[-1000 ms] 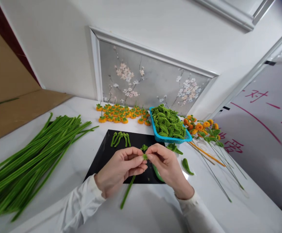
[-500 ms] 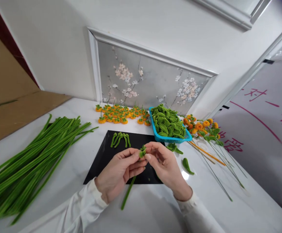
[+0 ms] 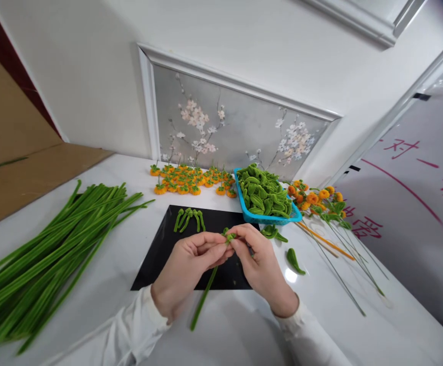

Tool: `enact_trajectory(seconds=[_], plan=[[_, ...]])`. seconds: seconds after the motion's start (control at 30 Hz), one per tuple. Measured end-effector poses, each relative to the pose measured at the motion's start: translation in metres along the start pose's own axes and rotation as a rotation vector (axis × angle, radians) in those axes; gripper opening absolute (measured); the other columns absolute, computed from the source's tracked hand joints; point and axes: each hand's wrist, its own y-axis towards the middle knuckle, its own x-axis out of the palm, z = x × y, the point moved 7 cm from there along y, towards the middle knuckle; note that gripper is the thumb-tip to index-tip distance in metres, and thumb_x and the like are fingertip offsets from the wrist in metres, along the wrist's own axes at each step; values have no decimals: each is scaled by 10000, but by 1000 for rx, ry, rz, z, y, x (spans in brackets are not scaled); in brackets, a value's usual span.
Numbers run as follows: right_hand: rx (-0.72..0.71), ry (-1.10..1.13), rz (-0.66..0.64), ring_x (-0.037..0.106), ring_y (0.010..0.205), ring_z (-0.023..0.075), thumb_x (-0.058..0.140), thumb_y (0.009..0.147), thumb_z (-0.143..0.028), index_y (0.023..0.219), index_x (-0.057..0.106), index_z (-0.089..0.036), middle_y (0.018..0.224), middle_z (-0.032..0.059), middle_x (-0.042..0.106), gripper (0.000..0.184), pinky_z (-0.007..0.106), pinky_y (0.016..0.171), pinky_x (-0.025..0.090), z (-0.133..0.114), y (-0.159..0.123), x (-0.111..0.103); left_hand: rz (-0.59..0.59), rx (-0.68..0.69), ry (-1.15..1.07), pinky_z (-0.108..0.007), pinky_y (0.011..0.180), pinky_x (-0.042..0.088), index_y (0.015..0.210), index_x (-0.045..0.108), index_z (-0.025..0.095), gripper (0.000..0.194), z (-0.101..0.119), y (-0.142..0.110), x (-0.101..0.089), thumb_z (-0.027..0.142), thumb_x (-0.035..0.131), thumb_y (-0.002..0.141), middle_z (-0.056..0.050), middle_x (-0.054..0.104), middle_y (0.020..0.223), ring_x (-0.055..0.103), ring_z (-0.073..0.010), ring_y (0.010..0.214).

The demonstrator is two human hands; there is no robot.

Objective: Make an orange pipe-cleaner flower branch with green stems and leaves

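My left hand (image 3: 190,264) and my right hand (image 3: 259,262) meet above the black mat (image 3: 156,254). Between their fingertips both pinch a small, fuzzy green pipe cleaner (image 3: 229,237) bent into a little bunch; fingers partly cover it. A straight green pipe cleaner (image 3: 205,300) slants from below my left hand past the mat's near edge; its upper end is hidden. Several short bent green pieces (image 3: 189,219) lie side by side on the mat's far left part.
Long green pipe cleaners (image 3: 53,254) are heaped at left. Behind the mat stand orange flower heads (image 3: 183,180). A blue basket (image 3: 270,219) holds green leaf shapes (image 3: 263,190); a loose leaf (image 3: 293,262) lies nearby. Orange flowers on stems (image 3: 316,198) rest at right.
My left fingers have curled in closer to the right ones, and the small green piece has turned between the fingertips and shifted slightly right. Everything else on the table stays put.
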Motion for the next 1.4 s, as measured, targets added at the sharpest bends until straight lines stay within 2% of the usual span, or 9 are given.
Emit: enact_trajectory(seconds=[0.27, 0.43, 0.77, 0.83, 0.97, 1.07, 1.13, 1.27, 1.4], plan=[[-40, -42, 22, 586, 804, 150, 467, 886, -139, 1094, 564, -229, 908, 39, 606, 246, 271, 710, 495, -1, -3, 1, 46, 127, 171, -228, 763, 528, 770, 739, 172, 79, 10, -5, 1, 229, 715, 720, -11, 731, 766, 654, -144, 781], [-133, -146, 14, 581, 802, 156, 400, 910, -109, 1009, 613, -206, 876, 60, 604, 254, 280, 702, 491, -12, -6, 2, 20, 183, 222, -249, 773, 529, 794, 753, 187, 87, 11, -5, 3, 224, 691, 744, -6, 721, 750, 648, -153, 784], [-87, -141, 40, 587, 725, 135, 440, 901, -128, 929, 635, -175, 796, 41, 614, 202, 249, 653, 487, -8, -5, -1, 41, 134, 187, -235, 734, 530, 794, 747, 164, 87, 8, -4, 2, 209, 708, 729, -18, 718, 731, 659, -147, 754], [-41, -50, 27, 610, 752, 132, 478, 890, -150, 1043, 619, -203, 851, 32, 650, 215, 248, 692, 501, -3, -4, -2, 43, 81, 103, -226, 735, 532, 787, 734, 160, 77, 6, -3, 0, 195, 723, 718, -21, 729, 752, 664, -137, 743], [75, 166, 54, 634, 867, 150, 538, 871, -216, 1339, 389, -250, 1012, 43, 666, 492, 289, 788, 509, 10, -2, -7, 34, -31, -140, -251, 782, 537, 885, 692, 195, 140, 2, 0, -3, 165, 703, 748, -29, 751, 818, 686, -138, 783], [143, 194, 148, 616, 762, 142, 549, 869, -259, 1153, 522, -212, 873, 30, 662, 289, 261, 696, 496, 16, -3, -13, 74, -67, -257, -247, 801, 531, 931, 682, 215, 185, 2, 1, -7, 114, 665, 777, -27, 756, 817, 685, -135, 842], [178, 189, 118, 585, 673, 131, 555, 864, -280, 973, 588, -189, 774, 18, 642, 146, 242, 620, 470, 15, -4, -7, 105, -73, -307, -227, 800, 526, 893, 694, 204, 171, 2, 1, -8, 85, 650, 780, -24, 756, 802, 681, -122, 840], [229, 203, -54, 533, 602, 117, 581, 835, -268, 885, 644, -175, 698, 3, 622, 123, 227, 562, 428, 9, -7, 18, 129, -75, -344, -194, 739, 525, 844, 713, 189, 150, -1, 0, -8, 82, 686, 742, -33, 759, 808, 676, -111, 779], [271, 324, -135, 477, 561, 100, 546, 844, -258, 767, 616, -160, 642, -13, 559, 143, 215, 527, 386, 8, -10, 35, 92, -54, -287, -177, 635, 512, 864, 719, 186, 197, -2, 0, -6, 145, 762, 676, -29, 753, 827, 656, -110, 714]])
